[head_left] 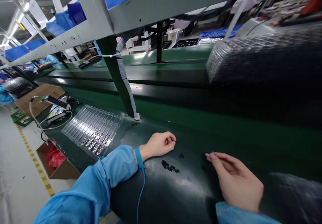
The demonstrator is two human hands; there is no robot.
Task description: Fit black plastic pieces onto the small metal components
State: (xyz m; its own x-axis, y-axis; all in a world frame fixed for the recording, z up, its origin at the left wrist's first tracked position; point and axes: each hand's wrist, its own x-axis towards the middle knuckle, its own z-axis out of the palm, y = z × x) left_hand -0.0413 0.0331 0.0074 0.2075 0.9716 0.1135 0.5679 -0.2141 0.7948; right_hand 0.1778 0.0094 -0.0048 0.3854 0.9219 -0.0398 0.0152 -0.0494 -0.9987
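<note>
My left hand (160, 144) is over the green work surface (156, 190), its fingers curled in toward the thumb. Whatever lies between them, if anything, is too small to make out. A blue wrist strap (138, 157) with a thin cord circles that wrist. Just below this hand lies a cluster of small black pieces (169, 166), with one more black piece (181, 155) slightly apart. To the right, my right hand (236, 178) has thumb and forefinger pressed together at the tips; I cannot see clearly what is in the pinch.
A clear plastic tray (83, 123) with several small metal parts stands at the left. Behind it are a cabled device (56, 111) and cardboard (41, 96). A green post (118, 79) rises from the bench. Clear plastic wrap (297, 190) lies at right; a wrapped stack (261, 56) sits beyond.
</note>
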